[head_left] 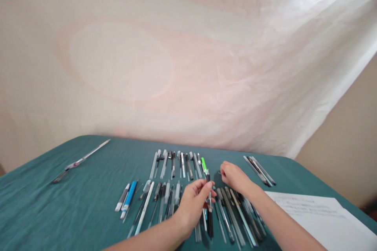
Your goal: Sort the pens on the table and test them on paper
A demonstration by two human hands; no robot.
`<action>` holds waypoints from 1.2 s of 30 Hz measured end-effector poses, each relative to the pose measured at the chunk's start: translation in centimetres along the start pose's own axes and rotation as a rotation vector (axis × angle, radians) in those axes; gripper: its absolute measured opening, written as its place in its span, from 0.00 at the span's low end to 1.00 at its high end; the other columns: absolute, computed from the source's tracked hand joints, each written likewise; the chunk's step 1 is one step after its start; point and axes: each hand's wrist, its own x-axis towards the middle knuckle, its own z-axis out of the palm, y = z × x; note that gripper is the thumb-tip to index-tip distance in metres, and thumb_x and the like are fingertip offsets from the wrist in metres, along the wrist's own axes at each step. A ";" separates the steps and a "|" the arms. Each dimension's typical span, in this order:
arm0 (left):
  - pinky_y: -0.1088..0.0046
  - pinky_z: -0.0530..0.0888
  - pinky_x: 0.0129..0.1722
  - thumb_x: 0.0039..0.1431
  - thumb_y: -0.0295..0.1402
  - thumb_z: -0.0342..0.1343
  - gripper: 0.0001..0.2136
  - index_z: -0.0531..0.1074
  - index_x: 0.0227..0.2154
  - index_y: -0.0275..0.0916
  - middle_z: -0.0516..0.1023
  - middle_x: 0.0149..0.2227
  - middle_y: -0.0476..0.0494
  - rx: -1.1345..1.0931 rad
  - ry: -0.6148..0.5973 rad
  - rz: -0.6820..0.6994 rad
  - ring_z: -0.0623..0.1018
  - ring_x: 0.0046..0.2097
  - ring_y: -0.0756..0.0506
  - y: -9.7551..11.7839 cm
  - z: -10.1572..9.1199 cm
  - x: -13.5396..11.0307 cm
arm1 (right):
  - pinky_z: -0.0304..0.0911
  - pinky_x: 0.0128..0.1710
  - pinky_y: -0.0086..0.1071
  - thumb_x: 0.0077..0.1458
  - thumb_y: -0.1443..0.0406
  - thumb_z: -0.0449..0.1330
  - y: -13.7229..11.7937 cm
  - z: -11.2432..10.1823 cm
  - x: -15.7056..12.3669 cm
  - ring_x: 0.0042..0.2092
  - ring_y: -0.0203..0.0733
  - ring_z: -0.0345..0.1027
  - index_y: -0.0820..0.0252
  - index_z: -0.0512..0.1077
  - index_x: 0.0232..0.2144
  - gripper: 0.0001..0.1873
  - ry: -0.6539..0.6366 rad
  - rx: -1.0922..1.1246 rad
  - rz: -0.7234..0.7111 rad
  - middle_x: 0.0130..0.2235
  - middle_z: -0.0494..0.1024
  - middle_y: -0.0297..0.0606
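My left hand (193, 203) is closed in a pinch on a dark pen (209, 208), held upright over a row of pens (165, 200) on the teal tablecloth (73, 204). My right hand (235, 177) hovers just to the right, fingers curled and pinching something small I cannot make out. A green pen (204, 164) lies just behind the held pen. Another row of pens (176, 162) lies further back. Under my right forearm more pens (235, 217) lie side by side.
A blue pen (129, 199) and a white one lie at the left end of the near row. Long thin pens (81, 160) lie apart at far left, a few more pens (259, 170) at back right. White paper (318, 215) covers the right corner. A pale sheet (188, 55) hangs behind.
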 end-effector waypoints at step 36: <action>0.76 0.67 0.31 0.55 0.38 0.50 0.12 0.71 0.35 0.35 0.71 0.27 0.47 0.184 -0.111 0.220 0.70 0.30 0.49 0.7 1.2 -1.6 | 0.60 0.37 0.30 0.52 0.60 0.55 -5.4 -10.0 -4.6 0.37 0.37 0.65 0.60 0.74 0.38 0.14 0.030 1.098 -0.058 0.34 0.73 0.37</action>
